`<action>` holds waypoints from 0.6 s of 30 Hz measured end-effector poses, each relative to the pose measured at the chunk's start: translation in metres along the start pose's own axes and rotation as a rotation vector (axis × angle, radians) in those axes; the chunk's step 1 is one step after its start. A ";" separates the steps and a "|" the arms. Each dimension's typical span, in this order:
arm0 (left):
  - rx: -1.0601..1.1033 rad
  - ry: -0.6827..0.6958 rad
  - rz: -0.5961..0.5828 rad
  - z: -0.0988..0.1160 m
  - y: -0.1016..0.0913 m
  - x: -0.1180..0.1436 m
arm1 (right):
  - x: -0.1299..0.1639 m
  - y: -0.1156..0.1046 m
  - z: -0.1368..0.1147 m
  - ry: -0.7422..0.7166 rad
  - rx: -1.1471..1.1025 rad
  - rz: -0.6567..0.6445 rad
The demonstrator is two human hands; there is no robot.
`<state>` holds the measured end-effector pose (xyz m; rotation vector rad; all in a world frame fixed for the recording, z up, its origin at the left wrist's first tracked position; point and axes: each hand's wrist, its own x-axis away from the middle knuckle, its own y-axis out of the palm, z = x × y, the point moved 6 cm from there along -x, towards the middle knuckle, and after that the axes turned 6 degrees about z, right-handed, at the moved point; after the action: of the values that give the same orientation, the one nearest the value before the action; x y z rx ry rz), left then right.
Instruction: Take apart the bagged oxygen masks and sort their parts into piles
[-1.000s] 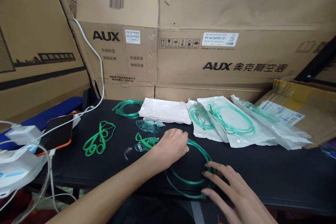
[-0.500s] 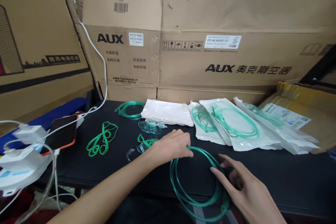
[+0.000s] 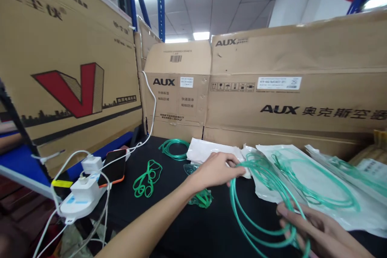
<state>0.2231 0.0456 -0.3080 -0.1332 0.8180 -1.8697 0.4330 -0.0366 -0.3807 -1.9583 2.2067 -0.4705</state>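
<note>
Hands, left (image 3: 216,170) and right (image 3: 314,229), grip coiled green tubing (image 3: 242,213).

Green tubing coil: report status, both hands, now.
Left hand grips the coiled green plastic tubing at top; right hand grips its lower side. Coil lifted off black table. White sealed pouches lie close behind.

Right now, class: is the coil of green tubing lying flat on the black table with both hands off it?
No: the left hand and right hand both grip the green tubing coil, lifted above the black table.
</note>
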 end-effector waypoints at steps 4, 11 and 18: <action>-0.022 -0.046 0.157 -0.017 -0.052 0.000 | -0.026 0.026 -0.076 -0.134 -0.181 -0.146; -0.214 -0.277 0.337 -0.095 -0.154 0.002 | -0.107 0.133 -0.136 -0.143 -0.107 -0.358; -0.310 -0.556 0.374 -0.174 -0.212 0.003 | -0.167 0.236 -0.148 -0.130 0.064 -0.354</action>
<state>-0.0193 0.1727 -0.3162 -0.6210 0.6763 -1.2540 0.1864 0.1700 -0.3359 -2.2804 1.7513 -0.4361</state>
